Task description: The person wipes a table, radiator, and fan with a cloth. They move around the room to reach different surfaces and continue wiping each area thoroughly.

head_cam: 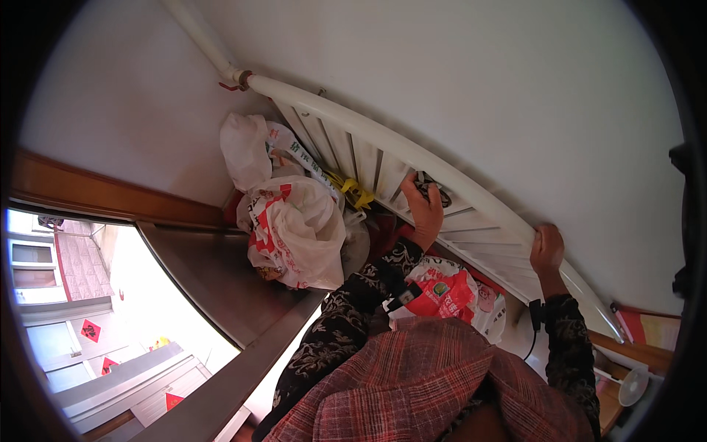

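A white radiator (362, 163) with a thick rounded top pipe (386, 141) runs slantwise along the wall before me. My left hand (424, 212) presses a crumpled dark patterned cloth (433, 189) against its upright fins, just under the top pipe. Farther right, my right hand (548, 248) is curled over that pipe; its fingertips are hidden. Below my left forearm lies a red and white printed plastic bag (447, 290). Left of that forearm sits a bulky white plastic bag (301, 226) with red print.
A yellow ribbon-like strip (356, 193) lies between the bags and the radiator. A red-handled valve (242, 81) joins a wall pipe (204, 41) to the radiator. At the left is a window (165, 276) with a brown frame. A clear round lid-like object (633, 387) stands at lower right.
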### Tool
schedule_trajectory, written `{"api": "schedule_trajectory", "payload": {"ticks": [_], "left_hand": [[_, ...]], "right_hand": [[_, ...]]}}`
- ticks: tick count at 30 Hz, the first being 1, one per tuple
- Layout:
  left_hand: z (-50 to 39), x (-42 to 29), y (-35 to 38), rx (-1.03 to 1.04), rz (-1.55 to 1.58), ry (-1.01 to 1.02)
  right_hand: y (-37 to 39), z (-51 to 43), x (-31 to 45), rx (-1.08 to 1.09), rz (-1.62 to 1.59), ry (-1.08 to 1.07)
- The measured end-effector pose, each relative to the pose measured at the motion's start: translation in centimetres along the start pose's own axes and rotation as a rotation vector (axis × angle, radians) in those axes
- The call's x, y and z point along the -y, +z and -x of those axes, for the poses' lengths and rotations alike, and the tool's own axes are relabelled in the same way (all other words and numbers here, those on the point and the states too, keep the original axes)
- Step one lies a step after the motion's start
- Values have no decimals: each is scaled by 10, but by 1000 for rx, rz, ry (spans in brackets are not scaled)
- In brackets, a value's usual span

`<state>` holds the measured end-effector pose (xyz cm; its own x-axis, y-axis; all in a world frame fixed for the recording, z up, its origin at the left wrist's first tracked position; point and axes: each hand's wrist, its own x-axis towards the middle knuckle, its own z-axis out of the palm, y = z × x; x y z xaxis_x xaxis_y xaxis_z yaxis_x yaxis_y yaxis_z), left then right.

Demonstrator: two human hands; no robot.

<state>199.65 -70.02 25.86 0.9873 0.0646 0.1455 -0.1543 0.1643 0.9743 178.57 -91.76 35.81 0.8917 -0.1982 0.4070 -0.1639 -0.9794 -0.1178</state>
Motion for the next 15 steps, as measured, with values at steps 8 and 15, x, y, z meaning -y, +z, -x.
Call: {"api": "schedule_trajectory", "payload": {"ticks": [8, 15], "left_hand": [[-148, -16, -72, -385, 283, 59], [-112, 43, -29, -405, -229, 140]], "right_hand": [[1, 0, -1, -12, 44, -15], [1, 1, -2, 7, 51, 20]]}}
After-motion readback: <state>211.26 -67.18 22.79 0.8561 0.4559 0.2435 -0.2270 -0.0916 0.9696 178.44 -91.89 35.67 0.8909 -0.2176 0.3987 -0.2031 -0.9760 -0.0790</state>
